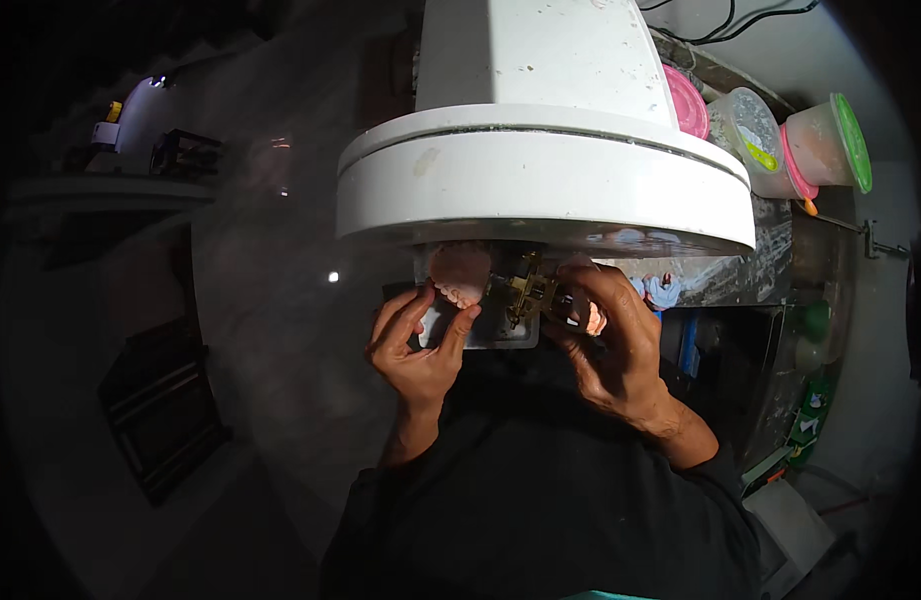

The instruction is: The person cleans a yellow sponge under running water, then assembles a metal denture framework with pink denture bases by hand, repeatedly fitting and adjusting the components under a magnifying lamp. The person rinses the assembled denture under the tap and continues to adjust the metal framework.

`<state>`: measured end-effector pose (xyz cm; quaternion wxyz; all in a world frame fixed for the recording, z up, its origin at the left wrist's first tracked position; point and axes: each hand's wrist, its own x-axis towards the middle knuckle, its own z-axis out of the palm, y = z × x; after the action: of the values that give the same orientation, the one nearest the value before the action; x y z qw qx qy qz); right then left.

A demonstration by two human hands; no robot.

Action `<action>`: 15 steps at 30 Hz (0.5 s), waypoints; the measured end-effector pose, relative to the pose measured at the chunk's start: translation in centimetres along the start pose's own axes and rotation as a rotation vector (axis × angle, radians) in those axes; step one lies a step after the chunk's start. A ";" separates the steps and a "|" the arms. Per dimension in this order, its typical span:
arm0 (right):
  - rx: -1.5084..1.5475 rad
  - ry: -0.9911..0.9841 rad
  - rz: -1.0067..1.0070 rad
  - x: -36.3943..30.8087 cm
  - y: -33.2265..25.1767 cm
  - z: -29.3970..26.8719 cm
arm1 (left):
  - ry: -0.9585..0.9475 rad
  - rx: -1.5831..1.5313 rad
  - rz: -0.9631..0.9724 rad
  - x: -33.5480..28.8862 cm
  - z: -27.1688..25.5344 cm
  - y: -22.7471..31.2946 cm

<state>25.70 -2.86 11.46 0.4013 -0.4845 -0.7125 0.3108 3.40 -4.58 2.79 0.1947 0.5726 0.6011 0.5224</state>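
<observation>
Under the near side of the white hood (pixel 541 180), the left hand (pixel 416 350) grasps a pink dental cast (pixel 459 270) and the right hand (pixel 621 335) a brass frame (pixel 533 290), apparently positioning them, which calls next for steady alignment.

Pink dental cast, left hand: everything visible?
The pink dental cast looks matte, like plaster, with a broad body and molded teeth along its lower edge. The left hand grips its sides, over a grey tray, near the white housing's rim. A brass-coloured frame sits to its right; whether they join is unclear.
</observation>
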 end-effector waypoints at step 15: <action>0.008 0.063 -0.060 0.0 0.3 0.6 | 0.022 -0.018 0.026 0.4 0.2 -0.7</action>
<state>25.32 -2.78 10.92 0.4348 -0.4708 -0.7125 0.2858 3.16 -4.02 2.22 0.1864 0.5726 0.5911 0.5366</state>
